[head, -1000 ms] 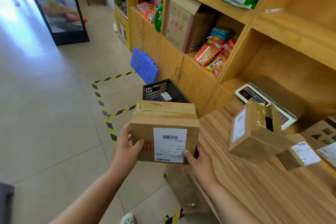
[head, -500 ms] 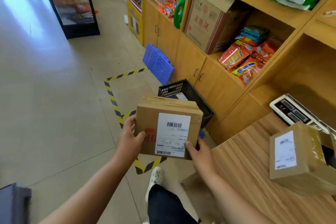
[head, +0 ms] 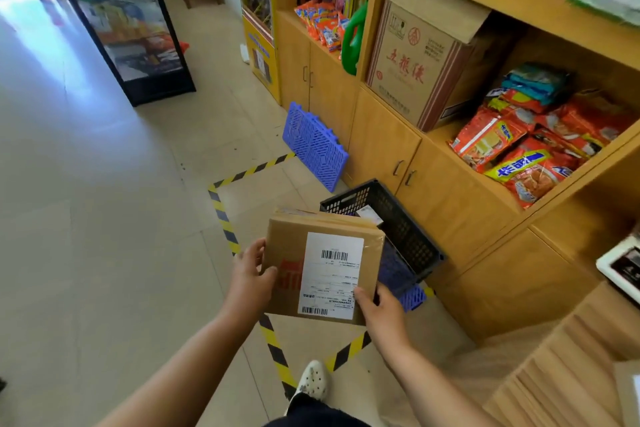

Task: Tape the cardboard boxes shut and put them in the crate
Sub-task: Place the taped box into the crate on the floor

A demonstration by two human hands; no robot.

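Observation:
I hold a taped brown cardboard box (head: 287, 246) with a white shipping label facing me. My left hand (head: 250, 276) grips its left edge, thumb on the front face. My right hand (head: 381, 308) grips its lower right corner. The box hangs in the air just in front of and partly over a black mesh crate (head: 408, 236) that stands on the floor against the cabinet. A piece of white label shows inside the crate behind the box.
Wooden shelving (head: 388, 149) with snack bags and a large carton runs along the right. A blue plastic grid panel (head: 313, 144) leans on the cabinet beyond the crate. Yellow-black floor tape (head: 221, 215) marks a square. The wooden counter (head: 561, 374) lies at lower right.
I have turned left and stepped away from the counter. The box has moved closer to the crate and now overlaps its near side. The other boxes on the counter have left the view.

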